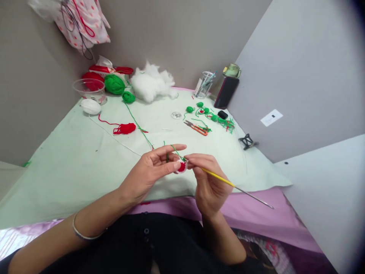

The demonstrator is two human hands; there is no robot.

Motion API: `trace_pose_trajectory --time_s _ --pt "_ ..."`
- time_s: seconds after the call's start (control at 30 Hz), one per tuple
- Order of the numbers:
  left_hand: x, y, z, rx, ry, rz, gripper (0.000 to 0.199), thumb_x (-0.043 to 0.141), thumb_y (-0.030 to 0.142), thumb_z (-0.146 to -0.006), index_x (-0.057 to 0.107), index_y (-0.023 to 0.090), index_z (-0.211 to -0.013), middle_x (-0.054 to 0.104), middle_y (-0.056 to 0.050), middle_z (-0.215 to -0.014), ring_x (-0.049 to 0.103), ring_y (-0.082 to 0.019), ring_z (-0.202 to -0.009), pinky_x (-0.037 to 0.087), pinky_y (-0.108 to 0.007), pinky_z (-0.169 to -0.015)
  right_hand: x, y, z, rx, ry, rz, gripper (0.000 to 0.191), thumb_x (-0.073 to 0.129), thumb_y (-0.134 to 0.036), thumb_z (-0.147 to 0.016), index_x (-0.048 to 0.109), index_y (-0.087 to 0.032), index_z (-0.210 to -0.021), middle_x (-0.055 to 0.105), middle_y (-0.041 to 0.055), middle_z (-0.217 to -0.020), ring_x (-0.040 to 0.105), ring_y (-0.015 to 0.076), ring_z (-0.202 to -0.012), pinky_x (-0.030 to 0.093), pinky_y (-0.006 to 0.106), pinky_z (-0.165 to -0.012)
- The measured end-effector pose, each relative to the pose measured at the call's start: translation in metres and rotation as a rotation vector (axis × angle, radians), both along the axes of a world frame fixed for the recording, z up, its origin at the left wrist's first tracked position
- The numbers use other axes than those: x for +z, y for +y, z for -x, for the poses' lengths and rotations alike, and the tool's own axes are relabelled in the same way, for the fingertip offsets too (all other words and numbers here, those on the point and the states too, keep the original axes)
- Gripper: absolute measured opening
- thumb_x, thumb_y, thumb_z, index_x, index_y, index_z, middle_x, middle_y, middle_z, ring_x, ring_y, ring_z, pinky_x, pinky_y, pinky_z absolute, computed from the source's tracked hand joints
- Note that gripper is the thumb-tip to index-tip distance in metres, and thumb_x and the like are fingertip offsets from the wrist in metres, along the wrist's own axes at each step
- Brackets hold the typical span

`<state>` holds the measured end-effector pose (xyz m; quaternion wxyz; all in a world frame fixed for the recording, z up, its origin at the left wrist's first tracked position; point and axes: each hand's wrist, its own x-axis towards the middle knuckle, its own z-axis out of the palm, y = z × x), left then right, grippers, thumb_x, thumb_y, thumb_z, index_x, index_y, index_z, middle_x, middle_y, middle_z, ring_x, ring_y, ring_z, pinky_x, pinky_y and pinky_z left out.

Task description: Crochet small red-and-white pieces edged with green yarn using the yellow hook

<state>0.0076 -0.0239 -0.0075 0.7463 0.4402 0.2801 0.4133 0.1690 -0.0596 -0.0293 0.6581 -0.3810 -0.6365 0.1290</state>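
Note:
Between the thumb and fingers of my left hand (152, 165) is a small round crochet piece (181, 166), red in the middle with a white rim and some green at its top edge. Green yarn (139, 129) runs from the green ball to this hand and passes over the raised index finger. My right hand (209, 179) grips a crochet hook (218, 176) with a yellow handle, its tip at the green edge of the piece. The hook's other metal end points down to the right. My fingertips partly cover the piece.
Behind my hands lie orange thread snips (196, 128), small green crocheted balls (213, 118) and a black hair claw (248, 142). A red yarn bundle (124, 128), white yarn ball (90, 106), green yarn ball (114, 84) and white stuffing (152, 82) are farther back. A phone (226, 92) leans at right.

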Motion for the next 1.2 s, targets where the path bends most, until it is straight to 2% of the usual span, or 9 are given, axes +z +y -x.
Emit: trace_pose_trajectory --time_s 0.13,0.2,0.33,0.43,0.53,0.6,0.93,1.07,1.2 --pt "-0.001 0.000 -0.004 0.076 -0.054 0.067 0.041 0.089 0.024 -0.078 0.081 0.026 -0.118 0.069 0.002 -0.084 0.065 -0.013 -0.085 0.050 -0.027 -0.088 -0.010 -0.002 0.006 -0.141 -0.180 -0.088 0.034 0.064 -0.010 -0.096 0.075 -0.031 -0.119 0.076 0.0051 -0.103 0.073 0.0200 -0.091 0.064 0.037 -0.075" --pt "0.000 0.001 -0.004 0.042 -0.092 0.165 0.039 0.090 0.025 -0.077 0.082 0.023 -0.115 0.071 0.001 -0.083 0.065 -0.013 -0.084 0.051 -0.027 -0.087 -0.013 -0.001 0.007 -0.223 -0.269 -0.165 0.036 0.068 -0.010 -0.094 0.076 -0.032 -0.121 0.075 0.0067 -0.109 0.072 0.0213 -0.095 0.064 0.037 -0.077" --pt "0.001 0.005 -0.001 -0.031 -0.090 0.304 0.027 0.089 0.024 -0.077 0.085 0.020 -0.104 0.074 -0.004 -0.093 0.063 -0.011 -0.079 0.051 -0.025 -0.083 -0.007 0.003 0.003 -0.131 -0.029 -0.052 0.025 0.062 -0.012 -0.098 0.076 -0.027 -0.111 0.074 0.0049 -0.095 0.070 0.0176 -0.081 0.060 0.035 -0.071" --pt "0.001 0.007 0.001 0.026 -0.052 0.227 0.026 0.088 0.024 -0.077 0.085 0.022 -0.102 0.071 -0.001 -0.088 0.060 -0.010 -0.076 0.050 -0.024 -0.078 0.000 0.006 0.001 0.034 0.275 0.102 0.018 0.057 -0.020 -0.102 0.075 -0.025 -0.101 0.069 0.0021 -0.086 0.062 0.0125 -0.064 0.054 0.030 -0.060" --pt "0.001 0.003 0.000 0.036 -0.015 0.111 0.032 0.089 0.023 -0.076 0.084 0.024 -0.107 0.067 0.001 -0.081 0.060 -0.012 -0.077 0.050 -0.026 -0.080 0.001 0.006 0.004 0.135 0.258 0.133 0.014 0.062 -0.022 -0.100 0.076 -0.025 -0.100 0.073 0.0030 -0.091 0.068 0.0154 -0.078 0.057 0.031 -0.068" --pt "0.001 0.001 0.000 0.028 0.002 0.063 0.033 0.089 0.024 -0.076 0.084 0.026 -0.109 0.067 0.001 -0.082 0.060 -0.013 -0.080 0.050 -0.027 -0.084 -0.001 0.006 0.006 0.128 0.216 0.135 0.014 0.064 -0.021 -0.099 0.078 -0.025 -0.101 0.075 0.0033 -0.092 0.069 0.0168 -0.084 0.057 0.032 -0.073" --pt "0.007 0.003 0.009 0.000 0.063 0.001 0.028 0.085 0.026 -0.081 0.085 0.029 -0.110 0.063 0.000 -0.087 0.057 -0.014 -0.084 0.046 -0.027 -0.084 0.002 0.009 -0.004 0.228 0.369 0.228 0.017 0.060 -0.035 -0.101 0.069 -0.021 -0.096 0.078 0.0042 -0.085 0.069 0.0146 -0.065 0.059 0.029 -0.060" --pt "0.006 0.001 0.010 0.015 0.093 -0.034 0.029 0.084 0.027 -0.082 0.084 0.028 -0.111 0.065 -0.001 -0.086 0.058 -0.015 -0.085 0.046 -0.028 -0.084 0.007 0.003 -0.006 0.220 0.268 0.210 0.019 0.054 -0.031 -0.104 0.070 -0.022 -0.099 0.079 0.0047 -0.089 0.070 0.0158 -0.070 0.060 0.032 -0.063" --pt "0.004 0.001 0.010 0.022 0.105 -0.079 0.030 0.084 0.028 -0.085 0.083 0.028 -0.115 0.065 0.000 -0.086 0.059 -0.014 -0.085 0.047 -0.027 -0.084 0.009 -0.005 -0.006 0.106 0.110 0.092 0.019 0.052 -0.023 -0.104 0.070 -0.024 -0.107 0.078 0.0045 -0.094 0.071 0.0166 -0.073 0.061 0.034 -0.066"
